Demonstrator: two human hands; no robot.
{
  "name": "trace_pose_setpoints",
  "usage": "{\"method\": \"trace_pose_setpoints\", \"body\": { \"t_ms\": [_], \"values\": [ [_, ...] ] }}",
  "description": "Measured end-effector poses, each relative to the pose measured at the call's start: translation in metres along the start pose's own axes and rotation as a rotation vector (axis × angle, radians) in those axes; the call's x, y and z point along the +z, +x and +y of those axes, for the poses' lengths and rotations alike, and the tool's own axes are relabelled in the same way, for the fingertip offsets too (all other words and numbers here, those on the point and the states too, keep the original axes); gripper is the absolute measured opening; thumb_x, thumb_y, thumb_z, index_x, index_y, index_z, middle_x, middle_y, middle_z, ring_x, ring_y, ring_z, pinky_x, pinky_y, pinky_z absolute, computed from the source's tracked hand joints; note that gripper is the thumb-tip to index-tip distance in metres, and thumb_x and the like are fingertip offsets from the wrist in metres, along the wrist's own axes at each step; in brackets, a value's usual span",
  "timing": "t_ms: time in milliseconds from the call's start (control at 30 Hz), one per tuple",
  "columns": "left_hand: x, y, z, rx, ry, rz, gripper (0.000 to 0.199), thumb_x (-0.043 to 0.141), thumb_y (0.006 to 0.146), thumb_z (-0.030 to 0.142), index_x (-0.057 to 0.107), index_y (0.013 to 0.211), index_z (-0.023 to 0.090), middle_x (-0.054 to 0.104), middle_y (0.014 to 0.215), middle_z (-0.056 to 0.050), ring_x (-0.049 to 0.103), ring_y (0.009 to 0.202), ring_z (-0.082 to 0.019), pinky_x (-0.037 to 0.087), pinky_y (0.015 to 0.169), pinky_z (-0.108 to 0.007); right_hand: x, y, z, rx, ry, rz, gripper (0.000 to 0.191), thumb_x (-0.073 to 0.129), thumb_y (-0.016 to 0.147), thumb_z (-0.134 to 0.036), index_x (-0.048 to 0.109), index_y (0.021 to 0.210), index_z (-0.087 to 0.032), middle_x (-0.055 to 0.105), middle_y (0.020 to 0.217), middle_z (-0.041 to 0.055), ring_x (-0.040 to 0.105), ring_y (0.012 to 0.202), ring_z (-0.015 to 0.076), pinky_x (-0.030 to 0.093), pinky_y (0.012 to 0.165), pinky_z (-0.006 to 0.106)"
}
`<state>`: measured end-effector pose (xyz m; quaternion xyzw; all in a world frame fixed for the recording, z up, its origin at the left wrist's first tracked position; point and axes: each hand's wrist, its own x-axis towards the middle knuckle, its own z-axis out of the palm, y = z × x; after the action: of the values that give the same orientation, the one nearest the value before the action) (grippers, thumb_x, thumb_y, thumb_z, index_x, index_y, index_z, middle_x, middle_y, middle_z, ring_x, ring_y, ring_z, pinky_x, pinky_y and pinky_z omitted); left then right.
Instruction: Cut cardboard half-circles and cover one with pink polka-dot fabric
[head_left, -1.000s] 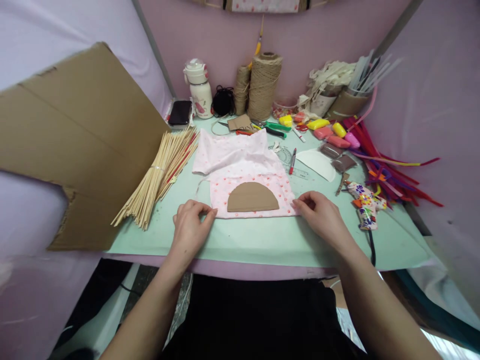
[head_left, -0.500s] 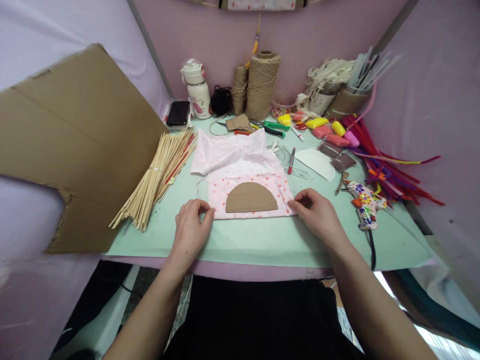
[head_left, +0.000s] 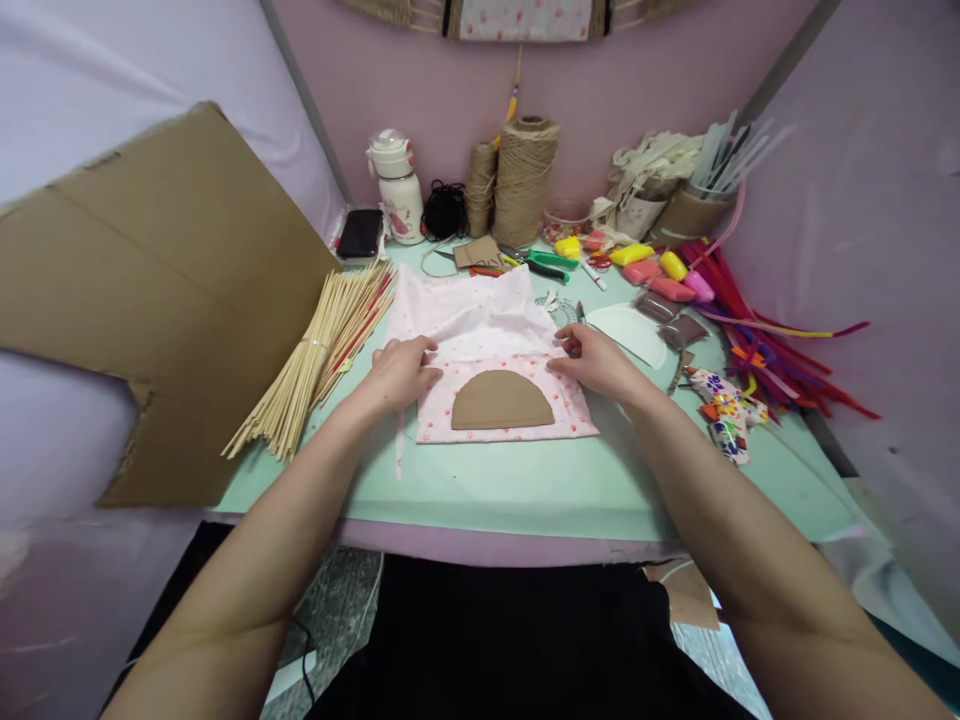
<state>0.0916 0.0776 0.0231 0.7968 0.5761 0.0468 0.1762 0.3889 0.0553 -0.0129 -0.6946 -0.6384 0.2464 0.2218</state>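
Note:
A pink patterned cloth lies on the pale green table, its lower part folded over with the red-dotted side up. On that folded part rests a brown cardboard half-disc, its straight edge toward me. My left hand is at the left end of the fold, thumb and fingers curled on the cloth. At the right end, my right hand touches the cloth with thumb and bent fingers close together. A narrow strip of cloth hangs down beside the left edge.
Left are a bundle of wooden sticks and a large cardboard sheet. Behind stand a bottle and twine spools. Right are a white half-disc, clay packs, pipe cleaners and a glue gun.
Both hands have moved from the cloth's front corners back to the ends of the fold. The narrow strip now hangs lower on the left. The view has tilted slightly up.

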Motion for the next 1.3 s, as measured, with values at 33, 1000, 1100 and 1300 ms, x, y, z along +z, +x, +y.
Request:
{"method": "trace_pose_setpoints", "body": {
  "t_ms": [33,1000,1100,1300],
  "values": [
    [-0.003,0.002,0.001,-0.024,0.025,-0.028,0.033,0.055,0.079,0.033,0.061,0.109,0.019,0.070,0.098,-0.009,0.057,0.105,-0.031,0.040,0.090,-0.044,-0.001,0.000,-0.001,0.033,-0.006,-0.009,0.042,0.070,0.068,-0.033,0.061,0.105,-0.018,0.067,0.090,0.0046,0.059,0.076,0.0192,0.043,0.066,0.030],
    [0.002,-0.021,-0.004,0.011,-0.224,0.010,0.021,0.046,0.082,0.034,0.050,0.097,0.020,0.052,0.073,0.002,0.050,0.069,-0.018,0.034,0.063,-0.029,0.001,-0.026,-0.011,-0.012,0.001,0.140,0.020,0.055,0.081,-0.039,0.058,0.084,-0.020,0.065,0.076,0.0032,0.055,0.068,0.0188,0.035,0.061,0.029],
    [0.003,-0.028,-0.005,-0.061,-0.254,-0.038,0.033,0.052,0.082,0.039,0.049,0.109,0.020,0.044,0.059,0.007,0.045,0.058,-0.017,0.030,0.058,-0.027,-0.001,-0.036,-0.006,0.068,0.006,0.066,0.028,0.063,0.075,-0.041,0.057,0.092,-0.020,0.066,0.074,0.0026,0.058,0.067,0.0198,0.036,0.060,0.028],
    [0.007,-0.042,-0.008,-0.124,-0.321,-0.046,0.054,0.061,0.076,0.035,0.046,0.124,0.019,0.039,0.058,0.009,0.044,0.056,-0.015,0.030,0.058,-0.027,-0.002,-0.046,0.003,0.049,0.127,0.045,0.031,0.066,0.069,-0.034,0.057,0.095,-0.019,0.065,0.073,0.0009,0.058,0.067,0.0185,0.038,0.061,0.028]
  ]
}}
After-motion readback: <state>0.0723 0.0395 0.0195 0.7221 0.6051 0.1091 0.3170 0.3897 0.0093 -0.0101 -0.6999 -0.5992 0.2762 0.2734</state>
